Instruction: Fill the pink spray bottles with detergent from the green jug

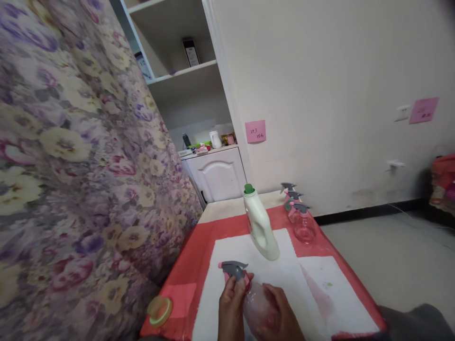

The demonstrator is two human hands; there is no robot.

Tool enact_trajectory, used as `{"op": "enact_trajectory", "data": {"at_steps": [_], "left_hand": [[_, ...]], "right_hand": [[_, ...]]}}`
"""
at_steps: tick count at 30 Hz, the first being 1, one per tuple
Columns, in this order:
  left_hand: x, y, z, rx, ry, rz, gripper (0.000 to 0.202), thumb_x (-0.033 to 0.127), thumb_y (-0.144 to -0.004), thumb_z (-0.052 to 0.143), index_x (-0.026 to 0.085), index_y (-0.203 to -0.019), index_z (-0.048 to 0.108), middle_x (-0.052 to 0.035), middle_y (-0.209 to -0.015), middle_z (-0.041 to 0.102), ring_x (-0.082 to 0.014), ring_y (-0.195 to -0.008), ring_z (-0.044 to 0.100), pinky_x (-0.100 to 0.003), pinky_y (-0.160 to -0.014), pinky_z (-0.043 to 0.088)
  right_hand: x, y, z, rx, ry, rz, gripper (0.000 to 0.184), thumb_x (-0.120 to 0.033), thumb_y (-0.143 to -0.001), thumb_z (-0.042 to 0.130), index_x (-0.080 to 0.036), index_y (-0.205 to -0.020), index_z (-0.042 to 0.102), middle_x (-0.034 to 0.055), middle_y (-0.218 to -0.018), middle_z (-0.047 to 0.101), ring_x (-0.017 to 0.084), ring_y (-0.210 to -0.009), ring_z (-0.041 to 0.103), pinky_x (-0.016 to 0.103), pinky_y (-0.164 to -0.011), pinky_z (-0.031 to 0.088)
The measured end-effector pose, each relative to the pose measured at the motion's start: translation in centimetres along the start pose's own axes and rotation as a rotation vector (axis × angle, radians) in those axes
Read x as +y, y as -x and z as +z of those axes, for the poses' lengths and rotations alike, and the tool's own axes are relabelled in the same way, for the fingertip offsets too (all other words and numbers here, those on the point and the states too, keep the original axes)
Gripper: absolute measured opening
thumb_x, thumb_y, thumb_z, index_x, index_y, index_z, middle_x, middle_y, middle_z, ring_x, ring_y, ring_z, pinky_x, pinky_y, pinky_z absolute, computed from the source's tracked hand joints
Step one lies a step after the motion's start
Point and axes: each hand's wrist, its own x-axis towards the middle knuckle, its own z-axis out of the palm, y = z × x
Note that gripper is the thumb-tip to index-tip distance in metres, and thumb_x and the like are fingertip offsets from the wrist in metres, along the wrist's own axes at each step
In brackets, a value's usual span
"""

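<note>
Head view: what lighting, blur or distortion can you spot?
All head view: cabinet door and white bottle slant, suggesting tilt or lens distortion; the held spray bottle shows a pale sheen; the upper shelf recess is shaded; a dark blur touches the top right corner.

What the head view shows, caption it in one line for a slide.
Left grip at the spray head, right grip on its bottle, with a pale jug behind.

Left hand (232, 299) on sprayer (234, 270), right hand (282, 308) around bottle (256, 303), jug (259, 222) beyond
</note>
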Motion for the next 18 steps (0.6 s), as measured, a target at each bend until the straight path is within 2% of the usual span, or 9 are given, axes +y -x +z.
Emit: {"op": "enact_trajectory", "data": {"at_steps": [3, 6, 12, 15, 18], "left_hand": [[-0.2, -0.1, 0.2, 0.006, 0.037, -0.012, 0.043, 0.043, -0.061, 0.085, 0.016, -0.093, 0.074, -0.0067, -0.087, 0.077, -0.0189, -0.085, 0.069, -0.026, -0.077, 0.050], [0.1, 0.0, 0.3, 0.012, 0.066, -0.016, 0.044, 0.045, -0.063, 0.084, 0.015, -0.093, 0.074, -0.0073, -0.087, 0.076, -0.0195, -0.087, 0.069, -0.027, -0.082, 0.051], [1.3, 0.3, 0.3, -0.035, 0.027, 0.014, 0.044, 0.046, -0.070, 0.078, 0.013, -0.099, 0.074, -0.0119, -0.097, 0.076, -0.0263, -0.101, 0.067, -0.039, -0.097, 0.046], [2.0, 0.4, 0.4, -0.043, 0.072, -0.014, 0.044, 0.045, -0.068, 0.079, 0.016, -0.101, 0.074, -0.0119, -0.104, 0.076, -0.0287, -0.110, 0.065, -0.040, -0.100, 0.045], [2.8, 0.4, 0.3, -0.055, 0.140, -0.017, 0.043, 0.039, -0.066, 0.082, 0.018, -0.103, 0.073, -0.0100, -0.109, 0.075, -0.0266, -0.112, 0.064, -0.038, -0.102, 0.043]], "right_hand": [[0.7, 0.2, 0.3, 0.052, 0.109, -0.066, 0.073, -0.021, -0.056, 0.069, -0.021, -0.126, 0.046, 0.0110, -0.119, 0.059, 0.033, -0.113, 0.057, 0.044, -0.099, 0.047], [1.1, 0.2, 0.2, 0.061, 0.160, -0.110, 0.078, -0.020, -0.055, 0.071, -0.021, -0.128, 0.043, 0.0109, -0.121, 0.056, 0.034, -0.113, 0.056, 0.045, -0.098, 0.047], [0.7, 0.1, 0.0, 0.039, 0.185, -0.118, 0.079, -0.024, -0.057, 0.073, -0.020, -0.130, 0.043, 0.0118, -0.122, 0.056, 0.035, -0.114, 0.055, 0.046, -0.100, 0.046], [0.7, 0.0, 0.2, 0.073, 0.204, -0.138, 0.080, -0.023, -0.059, 0.074, -0.022, -0.132, 0.042, 0.0126, -0.122, 0.057, 0.035, -0.114, 0.056, 0.047, -0.099, 0.047], [1.0, -0.3, 0.1, 0.111, 0.264, -0.198, 0.077, -0.022, -0.061, 0.074, -0.023, -0.131, 0.042, 0.0126, -0.120, 0.059, 0.035, -0.112, 0.059, 0.048, -0.096, 0.051]]}}
